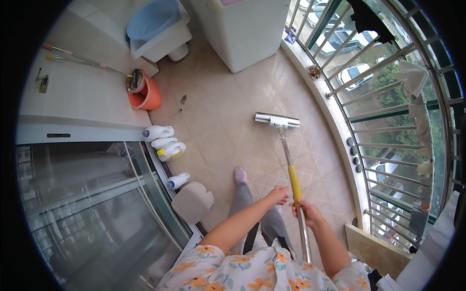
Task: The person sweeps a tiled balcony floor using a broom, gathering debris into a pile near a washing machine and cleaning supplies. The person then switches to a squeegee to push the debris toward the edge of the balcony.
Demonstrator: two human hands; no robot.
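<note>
A sponge mop (284, 145) with a metal head and a yellow grip stands on the tiled floor in front of me, its pole slanting back toward my body. My right hand (307, 212) is wrapped round the pole at the lower end of the yellow grip. Just left of that grip is my left hand (277, 195), its fingers loosely bent and slightly apart, with nothing visible in them. A small gap seems to separate it from the pole. The silver mop head (276, 120) lies flat on the tiles.
Several white bottles (159, 132) and a beige stool (192, 202) line the sliding door at left. Beyond them are an orange bucket (153, 94) and a blue basin (153, 19) on a white sink. A white cabinet-like block (238, 34) stands ahead; a railing (383, 128) with a ledge curves along the right.
</note>
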